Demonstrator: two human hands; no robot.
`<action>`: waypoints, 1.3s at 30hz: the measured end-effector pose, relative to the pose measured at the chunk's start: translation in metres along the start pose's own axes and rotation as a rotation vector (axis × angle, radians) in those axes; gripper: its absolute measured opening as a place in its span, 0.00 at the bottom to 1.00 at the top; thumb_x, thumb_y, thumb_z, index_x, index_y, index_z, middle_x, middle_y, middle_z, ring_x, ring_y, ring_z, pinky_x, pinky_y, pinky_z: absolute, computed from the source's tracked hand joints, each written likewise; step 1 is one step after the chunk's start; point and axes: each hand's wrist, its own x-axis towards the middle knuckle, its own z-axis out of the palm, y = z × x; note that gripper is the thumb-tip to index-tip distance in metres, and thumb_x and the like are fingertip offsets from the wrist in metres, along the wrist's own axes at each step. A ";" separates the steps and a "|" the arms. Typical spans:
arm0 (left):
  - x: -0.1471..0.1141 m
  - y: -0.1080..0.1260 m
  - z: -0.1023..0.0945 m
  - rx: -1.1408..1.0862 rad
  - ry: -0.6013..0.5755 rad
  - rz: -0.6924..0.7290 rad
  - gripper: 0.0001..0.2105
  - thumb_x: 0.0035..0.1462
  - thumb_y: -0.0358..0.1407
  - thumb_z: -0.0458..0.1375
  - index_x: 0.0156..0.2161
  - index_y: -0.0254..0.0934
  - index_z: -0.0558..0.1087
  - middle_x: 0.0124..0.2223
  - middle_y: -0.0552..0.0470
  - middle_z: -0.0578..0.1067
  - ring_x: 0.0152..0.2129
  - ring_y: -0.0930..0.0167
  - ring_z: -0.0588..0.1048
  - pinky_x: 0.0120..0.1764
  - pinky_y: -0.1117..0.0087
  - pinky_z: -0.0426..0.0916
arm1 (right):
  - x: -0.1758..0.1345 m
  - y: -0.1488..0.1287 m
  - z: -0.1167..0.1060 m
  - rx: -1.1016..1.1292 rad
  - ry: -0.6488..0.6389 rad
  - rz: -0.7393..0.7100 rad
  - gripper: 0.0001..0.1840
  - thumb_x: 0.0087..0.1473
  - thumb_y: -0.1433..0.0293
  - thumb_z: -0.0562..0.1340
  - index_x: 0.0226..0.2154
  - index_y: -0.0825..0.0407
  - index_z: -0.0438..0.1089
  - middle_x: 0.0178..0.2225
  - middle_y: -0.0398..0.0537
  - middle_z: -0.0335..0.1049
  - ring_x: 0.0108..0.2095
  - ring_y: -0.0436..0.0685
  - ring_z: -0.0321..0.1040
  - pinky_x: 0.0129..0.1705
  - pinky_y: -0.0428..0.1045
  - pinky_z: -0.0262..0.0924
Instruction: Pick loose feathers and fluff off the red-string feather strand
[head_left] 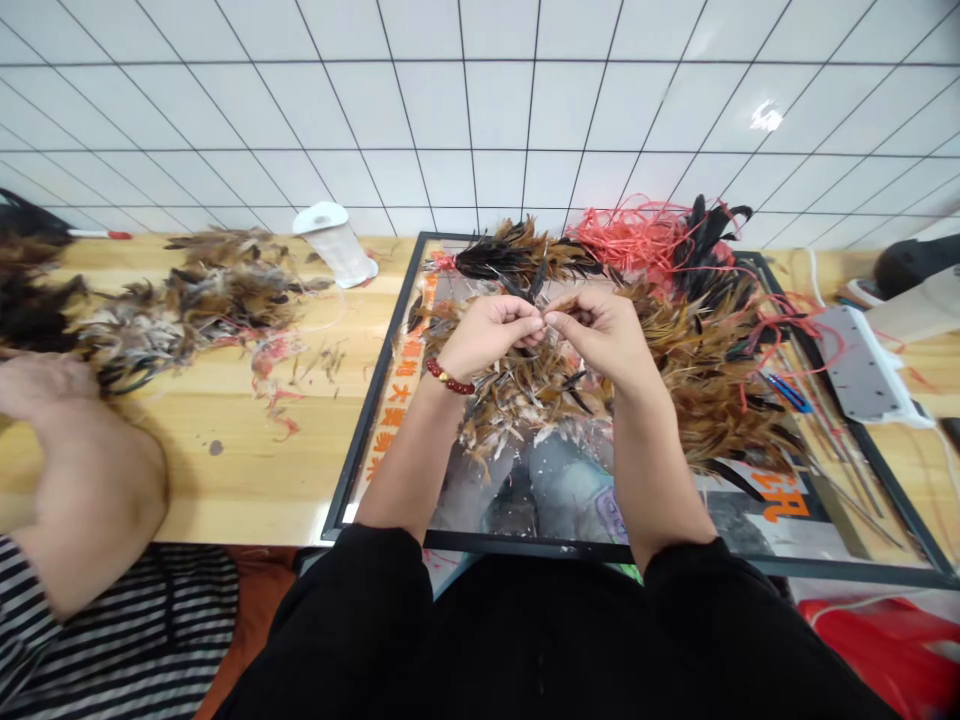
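Note:
Over the feather pile, my left hand (pixel 495 328), with a red bead bracelet on its wrist, and my right hand (pixel 600 328) meet fingertip to fingertip. Both are closed in a pinch. A dark feather (pixel 537 282) sticks up between them, its lower end hidden by my left fingers. What my right fingertips pinch is too small to make out. Loose brown feathers (pixel 697 370) spread under and right of my hands on a black-framed glass panel (pixel 480 545). Just behind lies a bundle of dark feathers (pixel 499 252), tied with pink string at its left end.
Tangled pink string (pixel 626 240) lies at the back. On the right are a blue pen-like tool (pixel 789 392), thin rods and a white box (pixel 870 365). Left stand a white spool (pixel 337 245) and more feathers (pixel 225 290), beside another person's arm (pixel 94 480).

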 end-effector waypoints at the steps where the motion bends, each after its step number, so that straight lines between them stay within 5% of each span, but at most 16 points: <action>1: 0.000 0.001 0.000 0.009 0.007 -0.005 0.03 0.53 0.25 0.64 0.29 0.31 0.76 0.25 0.52 0.78 0.22 0.78 0.75 0.31 0.76 0.70 | 0.000 0.001 0.000 -0.014 -0.003 -0.012 0.06 0.53 0.67 0.65 0.31 0.52 0.76 0.29 0.44 0.76 0.30 0.52 0.69 0.35 0.49 0.61; 4: -0.001 0.002 0.002 0.058 0.027 -0.022 0.04 0.52 0.23 0.63 0.28 0.31 0.77 0.24 0.52 0.78 0.22 0.77 0.75 0.31 0.76 0.70 | 0.001 0.006 0.004 -0.059 -0.009 -0.027 0.05 0.54 0.67 0.64 0.31 0.51 0.75 0.30 0.44 0.75 0.32 0.53 0.69 0.37 0.49 0.62; 10: 0.009 -0.008 -0.007 0.057 0.181 -0.040 0.07 0.52 0.22 0.62 0.26 0.32 0.73 0.21 0.54 0.76 0.20 0.78 0.74 0.28 0.78 0.69 | 0.005 0.027 0.007 -0.318 0.221 0.046 0.07 0.56 0.68 0.62 0.31 0.51 0.75 0.33 0.47 0.75 0.31 0.53 0.67 0.38 0.50 0.62; 16: 0.013 -0.008 -0.021 -0.169 0.390 0.071 0.07 0.48 0.28 0.68 0.28 0.33 0.73 0.23 0.56 0.75 0.20 0.78 0.74 0.28 0.77 0.70 | 0.003 0.032 0.015 -0.599 -0.359 0.105 0.08 0.52 0.73 0.64 0.35 0.52 0.79 0.36 0.50 0.78 0.37 0.57 0.71 0.43 0.50 0.62; 22: 0.005 0.005 -0.022 -0.376 0.305 0.048 0.11 0.42 0.31 0.73 0.30 0.33 0.75 0.24 0.57 0.76 0.19 0.79 0.73 0.28 0.75 0.71 | -0.002 0.023 0.045 -0.880 -0.537 0.174 0.13 0.55 0.73 0.59 0.39 0.54 0.80 0.44 0.62 0.78 0.44 0.65 0.73 0.43 0.55 0.62; 27: 0.008 0.002 -0.017 -0.446 0.317 -0.005 0.08 0.47 0.28 0.70 0.33 0.34 0.75 0.24 0.58 0.75 0.20 0.79 0.73 0.29 0.76 0.71 | 0.003 0.023 0.022 -0.603 -0.282 0.239 0.09 0.55 0.69 0.62 0.33 0.52 0.79 0.34 0.53 0.79 0.37 0.59 0.73 0.42 0.53 0.62; 31: 0.014 -0.008 -0.003 -0.513 0.318 -0.089 0.08 0.52 0.31 0.68 0.32 0.34 0.72 0.26 0.58 0.75 0.21 0.80 0.74 0.31 0.76 0.72 | 0.006 0.024 0.004 -0.119 -0.029 0.352 0.10 0.51 0.65 0.64 0.25 0.53 0.75 0.24 0.46 0.74 0.25 0.51 0.67 0.33 0.49 0.60; 35: 0.017 -0.016 0.011 -0.538 0.284 -0.150 0.07 0.55 0.30 0.67 0.32 0.32 0.72 0.27 0.56 0.77 0.23 0.79 0.77 0.34 0.75 0.73 | 0.009 0.020 0.006 0.315 0.101 0.386 0.18 0.40 0.55 0.71 0.22 0.53 0.72 0.16 0.37 0.59 0.18 0.45 0.49 0.23 0.45 0.45; 39: 0.016 -0.020 0.016 -0.536 0.240 -0.166 0.06 0.55 0.30 0.67 0.31 0.32 0.73 0.26 0.54 0.78 0.23 0.77 0.78 0.33 0.75 0.73 | 0.010 0.015 0.012 0.373 0.133 0.362 0.21 0.36 0.52 0.72 0.22 0.52 0.71 0.17 0.37 0.57 0.20 0.45 0.47 0.22 0.46 0.44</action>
